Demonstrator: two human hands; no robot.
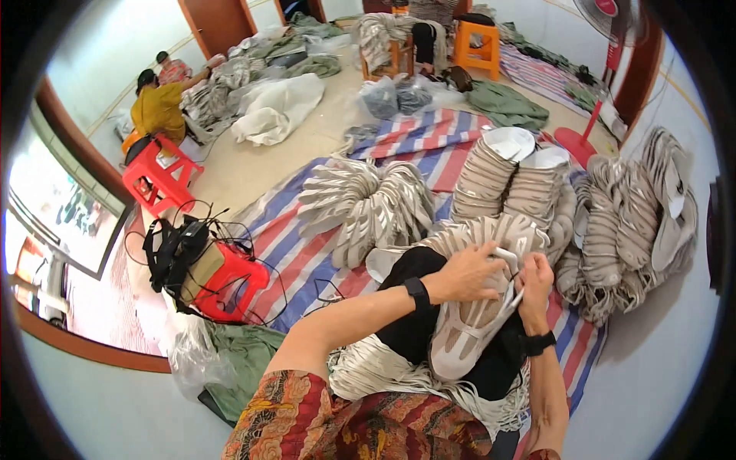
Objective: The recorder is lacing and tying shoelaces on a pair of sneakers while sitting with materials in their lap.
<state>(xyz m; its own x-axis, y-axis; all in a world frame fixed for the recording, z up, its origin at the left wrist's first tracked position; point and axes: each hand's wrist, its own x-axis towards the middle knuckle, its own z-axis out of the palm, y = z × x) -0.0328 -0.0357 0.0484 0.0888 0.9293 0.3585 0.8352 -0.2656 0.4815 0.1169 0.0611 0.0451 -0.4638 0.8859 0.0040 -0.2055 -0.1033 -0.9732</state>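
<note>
Head view, lap: a pale, strappy shoe upper (458,337) sits across black trousers (405,330), toe end toward the wearer, opening up by both hands
Left hand (469,276): fingers spread and half-curled over the upper's opening, can't tell if they're actually gripping anything
Right hand (537,282): fingertips pinched together on what looks like a pale lace (519,297), right beside the left
Under the shoe: big messy heap of white laces (368,372)
Just ahead: fanned pile of matching uppers (383,218) on a striped tarp (295,272), plus tall stacks (481,184) further right
By the right wall: more uppers in bundles (625,218)
Off left: red stool (238,287) with a bag and cables on it
Far back left: someone in a mustard top (157,113), near another pile
</note>
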